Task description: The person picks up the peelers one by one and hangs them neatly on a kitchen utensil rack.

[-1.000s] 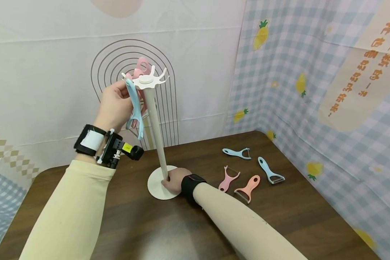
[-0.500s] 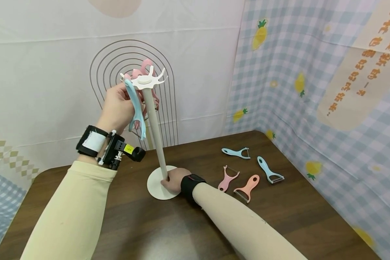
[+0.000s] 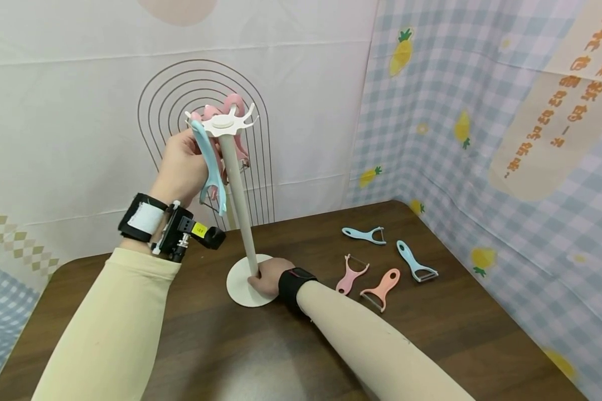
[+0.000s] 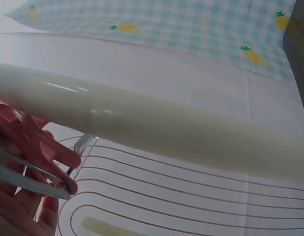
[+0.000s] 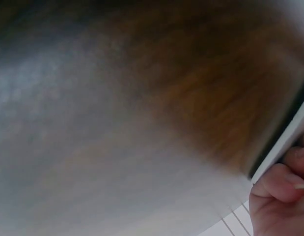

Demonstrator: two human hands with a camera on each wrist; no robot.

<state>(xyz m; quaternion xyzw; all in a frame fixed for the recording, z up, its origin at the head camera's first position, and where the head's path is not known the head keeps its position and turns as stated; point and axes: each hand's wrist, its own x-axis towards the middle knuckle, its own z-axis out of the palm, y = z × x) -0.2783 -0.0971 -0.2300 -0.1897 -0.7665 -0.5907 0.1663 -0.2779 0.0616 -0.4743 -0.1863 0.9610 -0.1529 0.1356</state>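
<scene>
A white stand [image 3: 239,206] with a round base and a ring of upturned hooks stands on the table, leaning slightly. My left hand [image 3: 180,170] reaches behind its top, fingers curled on a pink peeler [image 3: 233,98] whose handle loop is at a rear hook. Pink peeler parts [image 4: 29,140] also show among the fingers in the left wrist view. A light blue peeler [image 3: 212,167] hangs from the left hook in front of that hand, hiding some fingers. Low on the stand, my right hand [image 3: 271,277] grips the pole's foot at the base; its curled fingers [image 5: 279,189] meet the white edge.
To the right on the brown table [image 3: 301,362] lie two blue peelers, one farther back [image 3: 358,234] and one nearer the edge [image 3: 408,257], plus a pink peeler [image 3: 349,279] and an orange peeler [image 3: 388,285]. A white cloth [image 3: 311,111] hangs close behind the stand.
The pink peeler in my left hand has shifted right and slightly down, its loop now at a rear hook. The left hand has edged rightward; the right hand keeps its place at the base.
</scene>
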